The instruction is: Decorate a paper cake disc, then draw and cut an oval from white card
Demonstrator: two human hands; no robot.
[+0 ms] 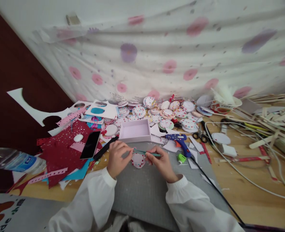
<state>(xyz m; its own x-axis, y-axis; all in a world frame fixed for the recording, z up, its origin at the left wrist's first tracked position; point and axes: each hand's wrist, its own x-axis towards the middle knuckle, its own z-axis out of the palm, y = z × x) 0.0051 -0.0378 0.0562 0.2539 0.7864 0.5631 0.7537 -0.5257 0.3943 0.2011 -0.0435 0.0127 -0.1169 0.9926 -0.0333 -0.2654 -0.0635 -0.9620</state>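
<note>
A: You had a wooden surface [258, 204] before you, with a gray mat [142, 193] reaching its near edge, right where you sat.

B: A dark red sheet [57, 149] spread toward the surface's left edge, didn't it? And you had a heap of beaded discs [190, 124] along the far edge.

A: Yes, and on your side of that heap an open, pale pink box [135, 139] stood at the mat's far edge. To the right of it, near the mat's far right corner, lay a blue glue gun [180, 142].

B: What about your hands?

A: Both were over the mat, between the box and the near edge. Your right hand [162, 162] had its fingers gripping a slim turquoise tool [142, 151] that pointed left. Your left hand [118, 156] had its fingers drawn in at the tool's tip; I couldn't tell whether they had closed on anything.

B: Below them, nearer the mat's far edge than its near one, your white disc [138, 162] with red beads around its rim lay on the mat.

A: Smaller again, a bright green piece [181, 158] sat just beside the glue gun's handle.
</note>
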